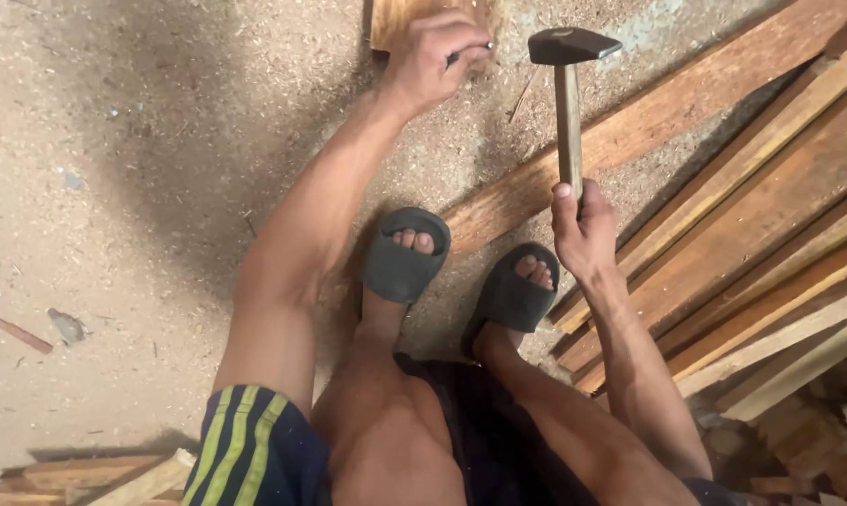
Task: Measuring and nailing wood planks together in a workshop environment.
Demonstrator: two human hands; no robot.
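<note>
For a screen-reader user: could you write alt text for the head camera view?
Seen from above, a crouching person's right hand raises a hammer while the left hand pinches a nail against a wooden board on a sawdust-covered floor. Long wooden planks lie at right, beside dark sandals.

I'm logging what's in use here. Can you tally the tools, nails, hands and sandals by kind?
Hammer: 1
Nail, pinched in the left hand: 1
Hands, with the right hand gripping the hammer: 2
Dark sandals: 2
Total: 6
</note>
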